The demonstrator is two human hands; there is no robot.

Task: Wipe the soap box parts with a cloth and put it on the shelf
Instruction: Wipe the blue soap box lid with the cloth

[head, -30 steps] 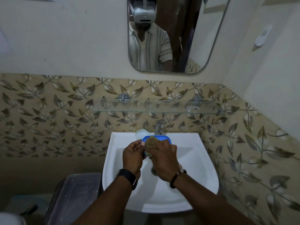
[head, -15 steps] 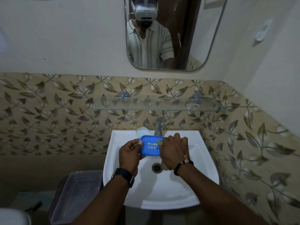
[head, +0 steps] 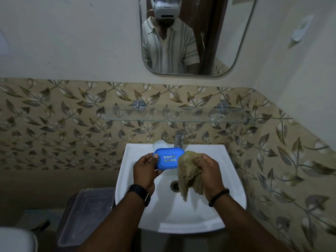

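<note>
Gripping with both hands over the basin, we are pinching the blue rectangular plastic soap box tray [head: 168, 158] by its left short end in our left hand [head: 146, 170], thumb on the rim and fingers curled beneath, while our right hand [head: 209, 171] is closed around a bunched olive-brown cloth [head: 189, 173] whose loose end is hanging toward the drain. We are holding the tray with its slotted face tilted up at us, its long axis running left to right, so its free right end is lying just beside the cloth, perhaps touching it. The cloth hand is the nearer one to that unwiped end, so we judge the next pass will be sweeping leftward along the tray's length. Below us the white ceramic sink [head: 227, 188] is catching any drips. Beyond it, behind the chrome tap [head: 179, 138], the clear glass wall shelf [head: 163, 117] is waiting above the tray, seemingly bare apart from a small clear item on its right.
</note>
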